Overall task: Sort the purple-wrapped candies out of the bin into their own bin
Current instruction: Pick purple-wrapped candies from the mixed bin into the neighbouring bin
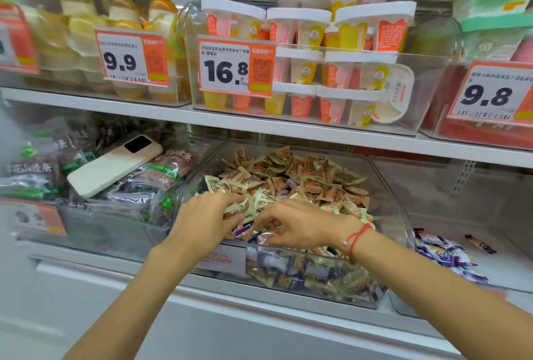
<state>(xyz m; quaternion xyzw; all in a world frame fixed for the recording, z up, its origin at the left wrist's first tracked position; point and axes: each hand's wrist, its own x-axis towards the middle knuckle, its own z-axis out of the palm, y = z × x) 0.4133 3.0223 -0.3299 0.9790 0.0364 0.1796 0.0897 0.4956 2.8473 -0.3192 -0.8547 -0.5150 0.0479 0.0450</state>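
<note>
Head view, white phone [114,165] lying on dark snack packs at left, left hand [202,222] fingers spread flat over beige wrapped candies [291,178] near front edge of clear plastic bin [388,209], right hand [300,228] fingers curled, pinching wrappers, purple-wrapped candies [445,256] heaped in neighbouring clear bin [490,207] at right.

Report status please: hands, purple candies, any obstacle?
Both hands digging in the mixed bin, grips unclear. Purple candies piled in right bin. Beige candies cover the rest.

Both hands, left [202,220] and right [297,227], are buried in a clear plastic bin [398,215] of beige-wrapped candies [288,178]; purple-wrapped candies [444,256] are piled in the adjacent clear bin [490,215].
</note>
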